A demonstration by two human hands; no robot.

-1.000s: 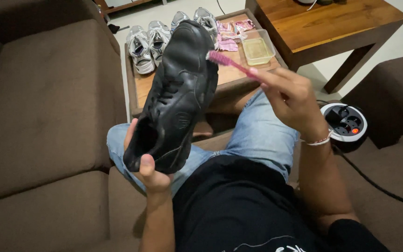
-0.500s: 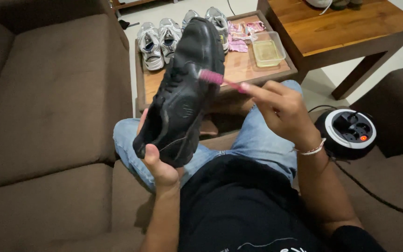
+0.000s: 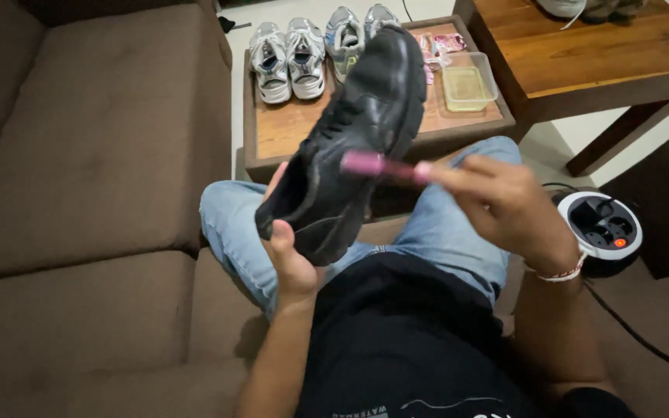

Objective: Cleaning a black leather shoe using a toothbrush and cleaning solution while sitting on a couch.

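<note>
My left hand (image 3: 292,255) grips a black sneaker (image 3: 350,139) at its heel and holds it tilted up over my lap, toe pointing away. My right hand (image 3: 501,205) holds a pink toothbrush (image 3: 381,166) by its handle, and the brush head lies against the side of the shoe near its middle. I sit on a brown sofa (image 3: 94,155) in blue jeans and a black shirt.
A low wooden table (image 3: 288,131) in front carries two pairs of grey-white sneakers (image 3: 288,58), pink packets (image 3: 439,46) and a clear plastic tub (image 3: 468,83). A taller wooden table (image 3: 598,62) stands at the right. A round power socket (image 3: 602,224) with a cable lies on the floor.
The brush has slid from the toe end down toward the middle of the shoe's side. The shoe has stayed tilted in my left hand.
</note>
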